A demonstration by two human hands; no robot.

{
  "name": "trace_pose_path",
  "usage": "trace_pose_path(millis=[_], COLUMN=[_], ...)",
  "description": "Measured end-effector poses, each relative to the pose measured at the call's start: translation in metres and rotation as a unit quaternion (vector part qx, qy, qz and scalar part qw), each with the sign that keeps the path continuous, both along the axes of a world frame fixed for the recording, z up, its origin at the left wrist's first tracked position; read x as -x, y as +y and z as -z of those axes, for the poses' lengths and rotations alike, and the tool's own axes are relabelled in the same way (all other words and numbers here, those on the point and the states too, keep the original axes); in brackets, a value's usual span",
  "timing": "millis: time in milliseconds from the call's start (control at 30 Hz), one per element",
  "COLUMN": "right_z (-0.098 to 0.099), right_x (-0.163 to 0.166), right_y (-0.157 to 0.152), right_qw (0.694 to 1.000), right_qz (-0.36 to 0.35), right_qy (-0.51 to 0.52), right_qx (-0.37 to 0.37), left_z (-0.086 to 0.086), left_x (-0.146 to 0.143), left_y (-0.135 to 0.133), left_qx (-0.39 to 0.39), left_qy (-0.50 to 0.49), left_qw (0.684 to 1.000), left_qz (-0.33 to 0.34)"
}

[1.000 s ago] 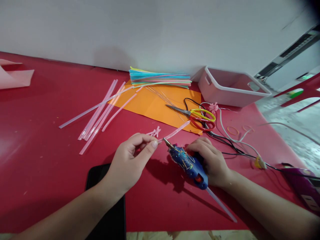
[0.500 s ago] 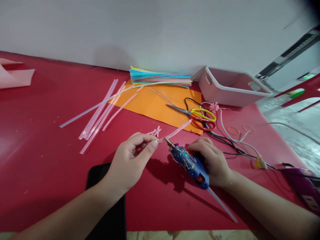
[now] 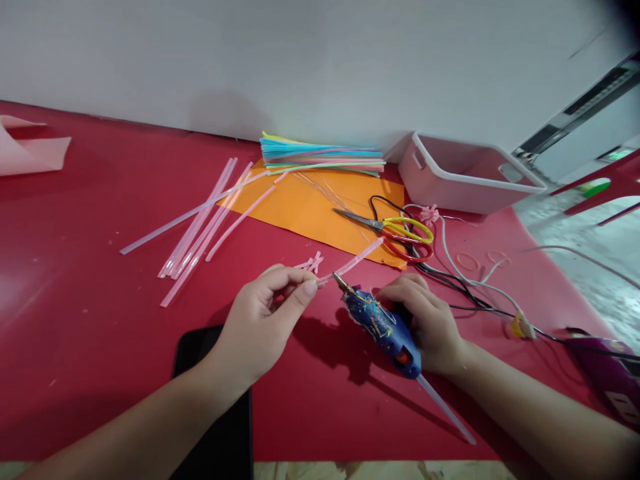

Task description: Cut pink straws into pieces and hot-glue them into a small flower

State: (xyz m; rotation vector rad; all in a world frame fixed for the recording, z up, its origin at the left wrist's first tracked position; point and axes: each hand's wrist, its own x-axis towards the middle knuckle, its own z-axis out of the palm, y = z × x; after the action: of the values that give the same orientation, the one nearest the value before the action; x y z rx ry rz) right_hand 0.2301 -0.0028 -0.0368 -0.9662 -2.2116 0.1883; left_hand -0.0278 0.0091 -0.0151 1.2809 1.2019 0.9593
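My left hand [image 3: 260,320] pinches a short pink straw piece [image 3: 353,261] between thumb and forefinger, holding it out to the right above the red table [image 3: 90,300]. My right hand [image 3: 425,320] is wrapped round a blue glue gun [image 3: 383,327] smeared with coloured bits. Its metal nozzle touches the pink straw piece just right of my left fingertips. A clear glue stick [image 3: 445,410] pokes out of the gun's back toward me. A small bunch of cut pink straw bits [image 3: 311,263] lies just beyond my left hand.
Long pale pink straws [image 3: 200,223] lie at left. An orange sheet [image 3: 315,207] carries scissors [image 3: 395,230] with yellow and red handles; coloured straws [image 3: 320,155] are stacked behind it. A white bin [image 3: 465,175], cables [image 3: 465,283], rubber bands [image 3: 467,260] and a black phone [image 3: 215,413] are nearby.
The glue gun and my right hand have crept slightly to the right along the pink straw piece. My left hand has stayed put.
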Motion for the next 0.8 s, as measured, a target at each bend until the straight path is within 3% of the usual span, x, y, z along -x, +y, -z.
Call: trace_pose_path(millis=[800], right_z=[-0.0005], right_x=[0.0001], right_y=[0.0002], right_qw=[1.0], right_qz=[0.019], right_qy=[0.018], right_qx=[-0.009], left_z=[0.003], left_x=[-0.0003], left_y=[0.0009], left_qx=[-0.014], left_qy=[-0.033], left_qw=[0.999], left_qz=[0.016])
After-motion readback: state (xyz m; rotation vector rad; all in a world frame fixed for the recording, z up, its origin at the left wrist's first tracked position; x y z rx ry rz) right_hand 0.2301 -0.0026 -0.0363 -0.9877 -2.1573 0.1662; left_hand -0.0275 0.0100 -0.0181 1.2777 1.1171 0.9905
